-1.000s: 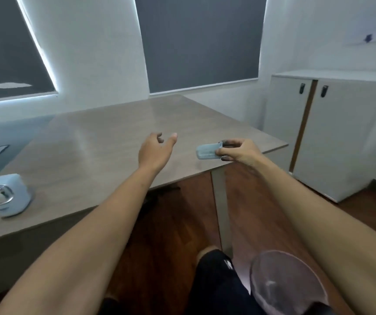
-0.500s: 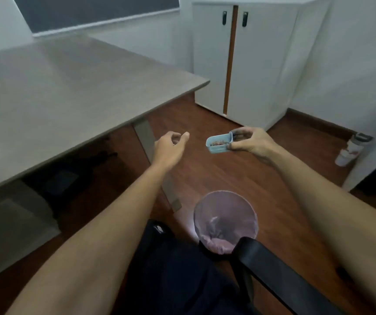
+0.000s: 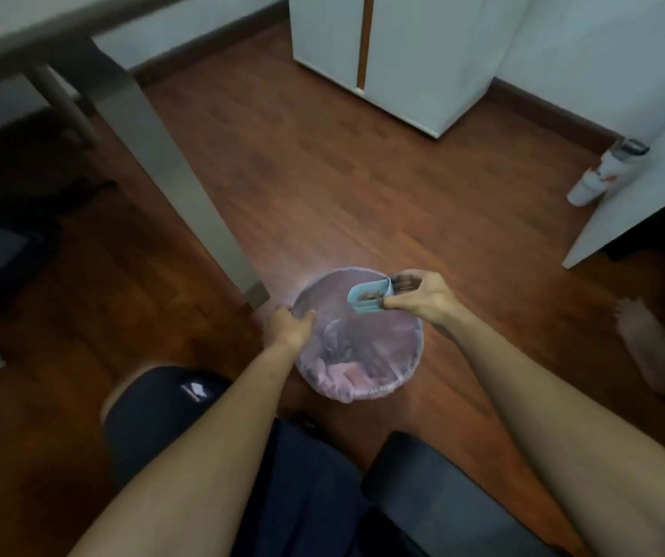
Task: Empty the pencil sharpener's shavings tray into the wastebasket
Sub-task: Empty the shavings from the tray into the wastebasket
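My right hand (image 3: 423, 299) pinches a small light-blue shavings tray (image 3: 368, 299) by its end. The tray is upright with brown shavings inside, and it hangs over the far right part of the wastebasket's mouth. The round wastebasket (image 3: 411, 367) stands on the wooden floor and is lined with a pinkish plastic bag with crumpled bits at the bottom. My left hand (image 3: 288, 325) grips the basket's left rim. The pencil sharpener itself is out of view.
A grey table leg (image 3: 186, 186) slants down just left of the basket. A white cabinet (image 3: 403, 54) stands at the back. A white bottle (image 3: 600, 174) sits by a white panel at right. My chair's black armrest (image 3: 443, 488) is below; a bare foot (image 3: 644, 335) at far right.
My view tipped down from the desk to the floor. My right hand carried the tray down over the wastebasket. My left hand, open before, took hold of the basket's rim.
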`<state>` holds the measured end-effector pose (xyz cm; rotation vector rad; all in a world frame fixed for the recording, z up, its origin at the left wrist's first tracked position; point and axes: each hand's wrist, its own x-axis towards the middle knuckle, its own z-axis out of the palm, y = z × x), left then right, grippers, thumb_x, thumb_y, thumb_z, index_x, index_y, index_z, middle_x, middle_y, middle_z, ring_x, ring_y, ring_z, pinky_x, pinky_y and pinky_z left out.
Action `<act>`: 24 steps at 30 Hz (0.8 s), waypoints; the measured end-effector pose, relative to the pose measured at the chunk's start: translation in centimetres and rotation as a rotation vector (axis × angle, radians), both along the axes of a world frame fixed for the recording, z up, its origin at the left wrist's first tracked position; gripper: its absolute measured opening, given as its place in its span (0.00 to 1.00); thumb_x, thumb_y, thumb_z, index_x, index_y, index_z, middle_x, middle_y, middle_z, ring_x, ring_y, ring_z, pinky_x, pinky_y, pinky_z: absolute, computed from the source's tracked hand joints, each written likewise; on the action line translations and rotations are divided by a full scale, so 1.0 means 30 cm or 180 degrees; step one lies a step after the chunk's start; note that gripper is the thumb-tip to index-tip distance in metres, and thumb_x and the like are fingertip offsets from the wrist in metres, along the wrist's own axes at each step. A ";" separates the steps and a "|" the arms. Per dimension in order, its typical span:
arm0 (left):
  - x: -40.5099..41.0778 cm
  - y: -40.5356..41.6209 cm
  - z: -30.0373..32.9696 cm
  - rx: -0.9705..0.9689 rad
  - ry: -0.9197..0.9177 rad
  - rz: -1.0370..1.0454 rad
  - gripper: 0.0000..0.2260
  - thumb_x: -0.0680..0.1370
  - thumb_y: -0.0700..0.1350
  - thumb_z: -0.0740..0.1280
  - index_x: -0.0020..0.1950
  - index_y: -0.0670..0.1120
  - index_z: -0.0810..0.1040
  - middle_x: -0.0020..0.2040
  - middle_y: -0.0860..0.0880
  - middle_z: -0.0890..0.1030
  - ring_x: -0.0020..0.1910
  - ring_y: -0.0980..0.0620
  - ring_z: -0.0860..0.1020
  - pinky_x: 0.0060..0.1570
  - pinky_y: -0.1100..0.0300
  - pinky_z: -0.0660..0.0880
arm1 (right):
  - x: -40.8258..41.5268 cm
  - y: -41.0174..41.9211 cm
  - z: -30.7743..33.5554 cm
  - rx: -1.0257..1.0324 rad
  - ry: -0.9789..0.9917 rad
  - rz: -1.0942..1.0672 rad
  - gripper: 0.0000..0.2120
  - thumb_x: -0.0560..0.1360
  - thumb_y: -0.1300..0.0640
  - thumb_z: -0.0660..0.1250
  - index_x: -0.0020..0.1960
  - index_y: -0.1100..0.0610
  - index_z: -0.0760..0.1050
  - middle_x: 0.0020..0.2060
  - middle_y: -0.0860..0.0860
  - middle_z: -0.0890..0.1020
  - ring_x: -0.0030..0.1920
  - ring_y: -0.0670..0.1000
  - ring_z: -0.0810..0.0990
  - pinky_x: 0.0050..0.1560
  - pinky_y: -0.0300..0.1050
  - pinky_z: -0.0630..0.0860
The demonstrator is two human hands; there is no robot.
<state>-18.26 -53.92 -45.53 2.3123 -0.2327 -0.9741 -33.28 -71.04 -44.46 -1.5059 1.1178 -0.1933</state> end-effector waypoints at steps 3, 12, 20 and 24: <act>-0.032 0.039 -0.084 0.0143 -0.0015 0.0080 0.25 0.77 0.50 0.68 0.71 0.40 0.70 0.68 0.39 0.76 0.65 0.38 0.75 0.60 0.52 0.72 | 0.004 0.001 -0.093 0.0119 0.0207 -0.0095 0.17 0.63 0.74 0.77 0.49 0.65 0.78 0.44 0.57 0.82 0.34 0.44 0.80 0.37 0.31 0.79; -0.041 0.061 -0.199 0.0282 0.0285 0.0220 0.21 0.77 0.40 0.66 0.70 0.43 0.72 0.67 0.37 0.76 0.65 0.38 0.75 0.61 0.54 0.72 | 0.057 0.053 -0.277 -0.0606 0.1180 0.0352 0.20 0.59 0.56 0.81 0.49 0.56 0.82 0.42 0.48 0.83 0.45 0.48 0.81 0.38 0.32 0.73; -0.043 0.053 -0.229 0.0223 0.0251 0.0350 0.21 0.76 0.36 0.66 0.69 0.44 0.73 0.65 0.39 0.78 0.63 0.39 0.76 0.59 0.55 0.73 | 0.168 0.071 -0.357 -0.1178 0.1918 0.1483 0.31 0.55 0.47 0.78 0.55 0.60 0.82 0.53 0.59 0.81 0.51 0.58 0.81 0.48 0.47 0.77; -0.037 0.051 -0.237 0.0208 0.0339 0.0378 0.21 0.76 0.36 0.66 0.69 0.44 0.73 0.65 0.38 0.77 0.63 0.38 0.76 0.60 0.53 0.74 | 0.208 0.073 -0.347 -0.1277 0.1980 0.1545 0.35 0.56 0.47 0.80 0.59 0.62 0.81 0.57 0.59 0.78 0.54 0.60 0.80 0.55 0.49 0.78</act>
